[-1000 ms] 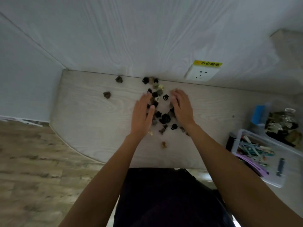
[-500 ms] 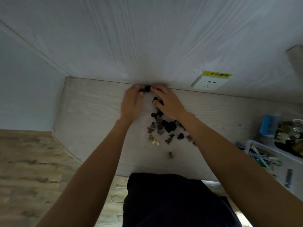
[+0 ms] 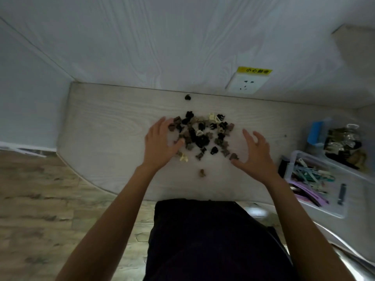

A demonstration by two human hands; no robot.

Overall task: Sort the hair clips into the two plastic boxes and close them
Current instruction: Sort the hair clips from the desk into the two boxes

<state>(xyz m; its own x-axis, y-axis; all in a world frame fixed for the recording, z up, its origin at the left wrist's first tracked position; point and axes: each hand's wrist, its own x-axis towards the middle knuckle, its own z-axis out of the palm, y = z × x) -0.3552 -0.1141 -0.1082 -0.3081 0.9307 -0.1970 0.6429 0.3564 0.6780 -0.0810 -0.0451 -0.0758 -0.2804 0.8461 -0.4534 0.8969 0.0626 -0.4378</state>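
Pale wood-grain counter runs along a white wood-grain wall. White wall socket with a yellow warning sticker sits at 1 o'clock from the pile, just above the counter's back edge.

Two clear plastic boxes at 3 to 4 o'clock, well apart from the pile. The nearer clear rectangular box holds long flat clips in teal, purple and pastel tones; the farther clear box holds dark and metallic clips, with a blue part at its left side. Both are open on top; no lid that I can make out for sure.

Pile of small claw hair clips, black, brown, grey and cream, lies loose mid-counter. Strays: one black clip at 12 o'clock near the wall, one brown clip at 6 o'clock, apart from the pile.

Left hand is at 9 o'clock of the pile, fingers spread and relaxed, grip released, fingertips at the pile's left edge, touching or just beside the outer clips. Right hand is at 4 o'clock, fingers splayed, grip released, holding nothing, thumb just beside the brown clip at the pile's lower right corner. Nothing stands between either hand and the pile.

Dark clothing and wood-look floor fill the lower frame.
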